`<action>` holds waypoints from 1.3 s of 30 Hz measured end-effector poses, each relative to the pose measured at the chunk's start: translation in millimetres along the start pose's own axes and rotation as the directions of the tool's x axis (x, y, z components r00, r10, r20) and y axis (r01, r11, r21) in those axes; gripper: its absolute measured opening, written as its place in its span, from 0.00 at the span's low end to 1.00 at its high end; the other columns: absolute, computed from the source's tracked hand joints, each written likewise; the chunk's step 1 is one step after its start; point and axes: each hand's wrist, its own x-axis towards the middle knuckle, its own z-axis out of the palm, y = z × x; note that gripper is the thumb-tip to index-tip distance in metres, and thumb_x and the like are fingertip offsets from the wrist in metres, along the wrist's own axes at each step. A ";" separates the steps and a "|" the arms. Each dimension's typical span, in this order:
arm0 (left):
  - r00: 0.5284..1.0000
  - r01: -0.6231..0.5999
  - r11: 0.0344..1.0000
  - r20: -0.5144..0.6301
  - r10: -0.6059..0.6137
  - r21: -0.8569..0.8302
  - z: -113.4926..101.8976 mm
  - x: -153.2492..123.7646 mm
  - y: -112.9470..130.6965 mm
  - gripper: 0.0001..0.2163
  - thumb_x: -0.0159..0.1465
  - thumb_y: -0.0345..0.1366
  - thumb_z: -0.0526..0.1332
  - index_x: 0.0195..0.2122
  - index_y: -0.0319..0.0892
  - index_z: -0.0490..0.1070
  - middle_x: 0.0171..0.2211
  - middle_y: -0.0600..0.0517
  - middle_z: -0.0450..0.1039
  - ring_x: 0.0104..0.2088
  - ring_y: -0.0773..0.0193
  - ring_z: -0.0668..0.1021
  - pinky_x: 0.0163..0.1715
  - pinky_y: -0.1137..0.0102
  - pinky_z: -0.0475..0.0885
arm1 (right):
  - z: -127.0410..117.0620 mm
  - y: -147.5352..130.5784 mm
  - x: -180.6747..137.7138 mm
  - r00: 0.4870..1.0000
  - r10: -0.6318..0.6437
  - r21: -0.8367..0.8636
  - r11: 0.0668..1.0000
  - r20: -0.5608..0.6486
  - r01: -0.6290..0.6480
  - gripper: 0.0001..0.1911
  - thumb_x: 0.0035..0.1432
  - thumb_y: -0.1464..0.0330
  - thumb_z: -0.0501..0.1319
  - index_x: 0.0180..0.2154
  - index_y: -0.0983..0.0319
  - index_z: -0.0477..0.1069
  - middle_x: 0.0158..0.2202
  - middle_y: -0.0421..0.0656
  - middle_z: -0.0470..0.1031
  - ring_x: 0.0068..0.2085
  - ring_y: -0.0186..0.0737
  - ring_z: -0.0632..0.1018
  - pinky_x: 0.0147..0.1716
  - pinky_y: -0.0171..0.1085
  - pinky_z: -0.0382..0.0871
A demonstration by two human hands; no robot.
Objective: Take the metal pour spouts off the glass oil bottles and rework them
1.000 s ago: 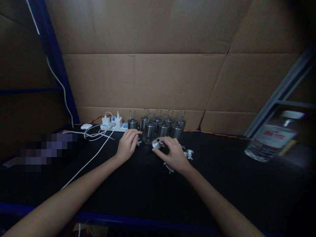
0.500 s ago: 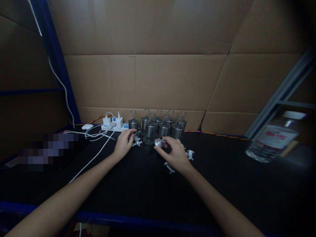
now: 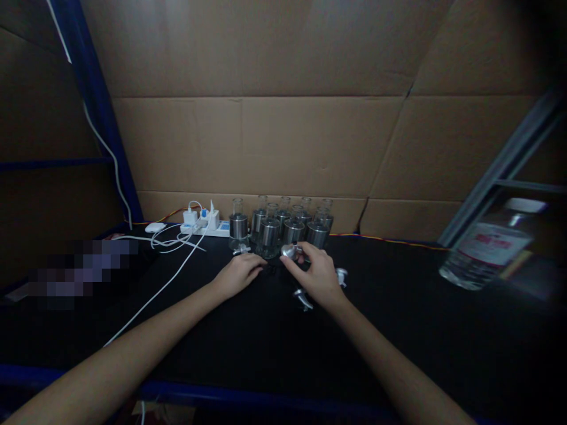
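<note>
In my right hand (image 3: 316,271) is a shiny metal cap-like fitting (image 3: 289,252), round with a short stem, pinched between thumb and fingers. My left hand (image 3: 241,274) is low over the black tabletop, fingers stretched to the right towards a small dark piece (image 3: 271,269) whose kind I cannot make out. Behind both hands stand several glass bottles with steel sleeves, among them a front bottle (image 3: 269,232) and a left-hand bottle (image 3: 238,226). One silver fitting (image 3: 241,250) lies just beyond my left hand. Two more, a near fitting (image 3: 303,299) and a right fitting (image 3: 341,277), lie around my right hand.
A white power strip (image 3: 221,229) with chargers and loose white cables (image 3: 177,273) is left of the bottles. Far right stands a large clear jug (image 3: 487,248) with a white cap. A cardboard wall (image 3: 305,141) closes off the back; a blue rail (image 3: 221,394) edges the front.
My left hand has moved right and nearer to me, away from the silver fitting beside the left bottle. My right hand keeps its metal fitting, now turned slightly.
</note>
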 end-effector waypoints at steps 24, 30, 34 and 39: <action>0.998 -0.060 0.997 -0.002 0.060 0.044 -9.3 2.2 18.5 0.13 0.60 0.32 0.49 0.46 0.42 0.61 0.39 0.50 0.70 0.38 0.65 0.72 0.39 0.68 0.65 | 1.4 1.2 -1.0 0.994 -0.042 0.067 0.997 0.102 0.035 0.11 0.49 0.62 0.56 0.33 0.62 0.66 0.28 0.41 0.70 0.28 0.36 0.70 0.31 0.36 0.60; 0.990 0.018 0.999 -0.141 -0.011 0.048 -13.7 1.0 22.9 0.13 0.57 0.40 0.55 0.41 0.40 0.61 0.33 0.50 0.68 0.33 0.64 0.71 0.35 0.68 0.66 | 1.0 -0.6 -3.8 0.980 -0.123 0.180 0.979 0.158 0.094 0.13 0.48 0.67 0.57 0.39 0.60 0.63 0.36 0.42 0.70 0.37 0.39 0.71 0.38 0.40 0.60; 0.982 0.031 0.998 -0.188 -0.021 0.051 -14.0 0.1 22.9 0.16 0.55 0.40 0.56 0.43 0.40 0.58 0.34 0.49 0.67 0.33 0.63 0.71 0.34 0.68 0.66 | 1.3 -2.7 -5.3 0.959 -0.169 0.221 0.968 0.228 0.118 0.14 0.48 0.67 0.58 0.40 0.59 0.61 0.37 0.42 0.69 0.39 0.39 0.70 0.39 0.41 0.59; 0.984 -0.108 0.993 -0.138 0.114 0.056 -14.4 0.6 23.7 0.13 0.57 0.37 0.55 0.43 0.41 0.59 0.39 0.49 0.67 0.40 0.62 0.70 0.39 0.67 0.63 | 2.9 -3.9 -6.3 0.948 -0.170 0.200 0.973 0.268 0.118 0.11 0.49 0.65 0.58 0.36 0.59 0.60 0.34 0.41 0.69 0.37 0.39 0.70 0.37 0.39 0.59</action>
